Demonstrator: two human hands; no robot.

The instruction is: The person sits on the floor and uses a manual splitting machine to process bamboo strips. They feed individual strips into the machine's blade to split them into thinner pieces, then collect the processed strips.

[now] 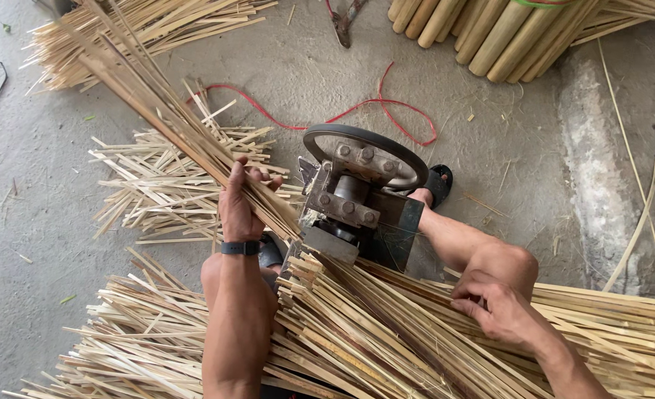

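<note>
While our left hand (240, 210) grips a strip bundle (166, 111) at the cutter (357, 196), our right hand's (501, 310) fingers rest loosely on piled strips (386, 332); feeding needs steady alignment.

1. My left hand (240, 201) wraps a bundle of bamboo strips (158, 103); its far end runs off the top edge.
2. My right hand (499, 307) covers part of the strip pile (386, 332), cut off below.
3. The metal splitting machine (357, 196) hides my foot; only a sandal (438, 185) tip shows.
</note>
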